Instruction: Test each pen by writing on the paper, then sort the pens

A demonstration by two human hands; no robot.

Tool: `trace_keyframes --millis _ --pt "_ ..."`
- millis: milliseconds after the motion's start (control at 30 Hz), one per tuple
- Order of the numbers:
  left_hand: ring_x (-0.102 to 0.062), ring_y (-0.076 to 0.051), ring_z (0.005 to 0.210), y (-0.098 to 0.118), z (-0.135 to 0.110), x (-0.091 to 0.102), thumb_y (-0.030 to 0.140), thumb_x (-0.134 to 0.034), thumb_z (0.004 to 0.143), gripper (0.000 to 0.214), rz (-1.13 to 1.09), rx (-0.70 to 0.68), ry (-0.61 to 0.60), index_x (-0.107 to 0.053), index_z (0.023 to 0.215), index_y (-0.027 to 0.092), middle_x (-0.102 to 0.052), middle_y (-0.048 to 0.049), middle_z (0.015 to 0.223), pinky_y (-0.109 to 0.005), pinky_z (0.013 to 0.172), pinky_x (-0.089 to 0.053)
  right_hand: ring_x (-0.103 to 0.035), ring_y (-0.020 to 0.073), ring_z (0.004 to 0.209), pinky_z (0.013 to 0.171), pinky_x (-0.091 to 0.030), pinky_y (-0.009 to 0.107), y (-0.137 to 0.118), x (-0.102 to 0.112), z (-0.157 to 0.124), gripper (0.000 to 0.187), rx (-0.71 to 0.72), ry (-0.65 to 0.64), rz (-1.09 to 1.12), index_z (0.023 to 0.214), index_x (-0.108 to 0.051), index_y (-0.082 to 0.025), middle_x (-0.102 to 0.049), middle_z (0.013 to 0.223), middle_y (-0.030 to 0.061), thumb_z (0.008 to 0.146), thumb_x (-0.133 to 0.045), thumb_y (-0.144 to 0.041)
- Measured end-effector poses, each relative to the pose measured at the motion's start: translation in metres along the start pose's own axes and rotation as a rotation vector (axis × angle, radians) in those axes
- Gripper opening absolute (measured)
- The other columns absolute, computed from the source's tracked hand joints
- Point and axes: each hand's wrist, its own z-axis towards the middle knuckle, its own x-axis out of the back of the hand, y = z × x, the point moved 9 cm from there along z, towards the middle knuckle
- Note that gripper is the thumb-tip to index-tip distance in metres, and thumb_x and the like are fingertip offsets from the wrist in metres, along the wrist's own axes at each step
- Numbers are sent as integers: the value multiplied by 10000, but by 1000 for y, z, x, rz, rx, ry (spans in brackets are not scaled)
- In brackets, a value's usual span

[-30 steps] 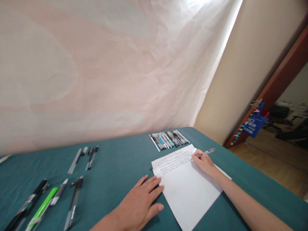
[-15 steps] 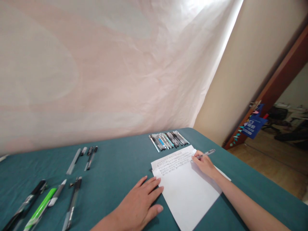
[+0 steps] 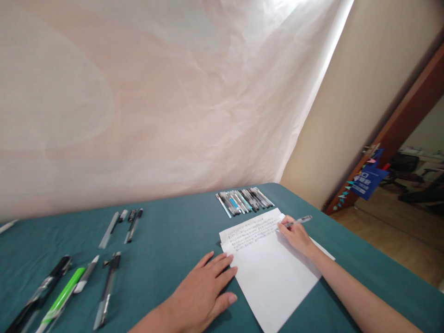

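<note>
A sheet of white paper (image 3: 274,282) lies on the table, with several lines of small dark handwriting across its upper part. Held in my right hand (image 3: 296,238) is a clear-barrelled pen (image 3: 301,220), its tip hidden behind the fingers at the right end of the written lines. My left hand (image 3: 204,289) rests flat with fingers spread, its fingertips on the paper's left edge and the palm over the cloth. Beneath the top sheet, the edge of another white sheet (image 3: 324,249) peeks out on the right.
A row of several pens (image 3: 244,201) lies beyond the paper on the green tablecloth (image 3: 173,231). More pens are spread at the left, among them a green one (image 3: 64,296) and a black one (image 3: 108,289). A hanging sheet (image 3: 156,101) borders the table's back; a doorway stands at the right.
The view has shifted slightly, so the pens and paper sit a little further right in the picture. Both hands keep nearly the same place on the paper.
</note>
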Motion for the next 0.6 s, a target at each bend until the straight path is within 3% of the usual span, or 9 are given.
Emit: trace_keyframes --millis 200,600 --pt "-255 -205 1275 2 -1 5 443 -282 881 465 -17 -7 7 -292 1323 300 -298 -25 1394 -430 1058 -163 -425 119 483 494 -326 232 1 2 -1 218 -11 3 5 631 -457 -198 -448 496 -43 751 -445 -380" --pt "-252 -209 1276 -1 1 -3 462 -266 879 473 11 11 8 -298 1320 295 -296 -33 1395 -442 1057 -148 -423 116 498 505 -325 233 1 2 -1 219 -9 5 4 619 -463 -196 -447 523 -41 746 -441 -373"
